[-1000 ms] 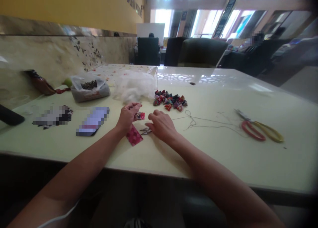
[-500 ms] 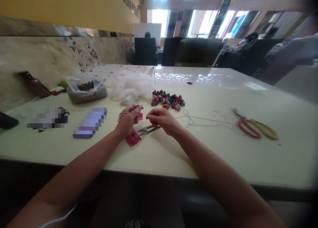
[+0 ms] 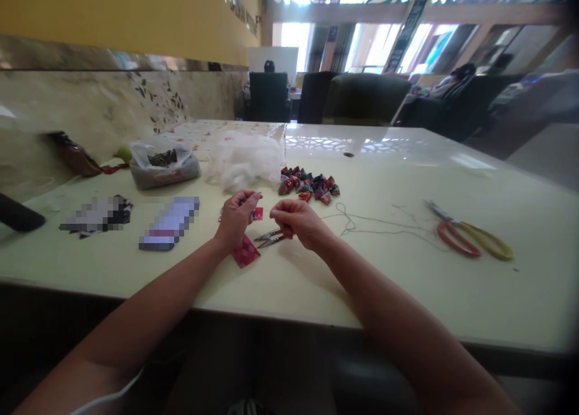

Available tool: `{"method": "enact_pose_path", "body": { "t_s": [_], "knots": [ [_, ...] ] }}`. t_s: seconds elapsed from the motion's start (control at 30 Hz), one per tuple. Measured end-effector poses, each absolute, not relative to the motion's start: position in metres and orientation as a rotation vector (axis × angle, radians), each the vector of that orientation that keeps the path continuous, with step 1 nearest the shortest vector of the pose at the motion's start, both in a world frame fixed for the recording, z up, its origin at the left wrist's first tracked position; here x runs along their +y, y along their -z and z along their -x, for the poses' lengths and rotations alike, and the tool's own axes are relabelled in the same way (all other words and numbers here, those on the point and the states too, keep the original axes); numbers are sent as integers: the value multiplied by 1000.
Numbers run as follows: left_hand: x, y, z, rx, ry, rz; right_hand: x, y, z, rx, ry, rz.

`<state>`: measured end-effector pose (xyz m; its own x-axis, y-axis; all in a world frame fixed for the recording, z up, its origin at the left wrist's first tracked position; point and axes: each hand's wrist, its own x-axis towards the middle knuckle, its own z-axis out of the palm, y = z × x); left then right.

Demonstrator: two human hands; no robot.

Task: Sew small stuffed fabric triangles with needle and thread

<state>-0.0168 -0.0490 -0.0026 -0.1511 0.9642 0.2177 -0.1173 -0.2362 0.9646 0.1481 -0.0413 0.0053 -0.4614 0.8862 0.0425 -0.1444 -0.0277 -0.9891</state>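
My left hand (image 3: 236,219) is closed in a pinch above the table; what sits between its fingertips is too small to make out. Close beside it on the right, my right hand (image 3: 296,219) pinches what looks like the end of a dark thread (image 3: 375,231), which trails from behind that hand across the table. Thread snips (image 3: 270,239) lie under my right hand, their handles partly covered. A red patterned fabric square (image 3: 246,252) lies below my left hand, and another small red piece (image 3: 259,213) shows behind its fingers.
Scissors (image 3: 470,237) with red and yellow handles lie at right. Behind my hands are small stuffed fabric pieces (image 3: 310,184) and white stuffing (image 3: 244,161). A plastic bag (image 3: 165,167) of dark bits, a phone (image 3: 170,222), a brown bottle (image 3: 75,155) and blurred-out scraps (image 3: 97,215) are left.
The view has shifted slightly, so everything sits a little further right and lower. Both hands keep nearly the same pinched pose, still a small gap apart.
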Motion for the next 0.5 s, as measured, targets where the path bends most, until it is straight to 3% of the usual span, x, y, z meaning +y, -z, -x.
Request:
{"method": "enact_pose_path", "body": {
  "t_s": [0.23, 0.5],
  "knots": [
    [-40, 3, 24, 1087, -1629, -1041, -35, -21, -165, -1569, -1506, 897],
    [-28, 8, 36, 1144, -1751, -1046, -16, -26, -192, -1582, -1157, 1003]
  ]
}}
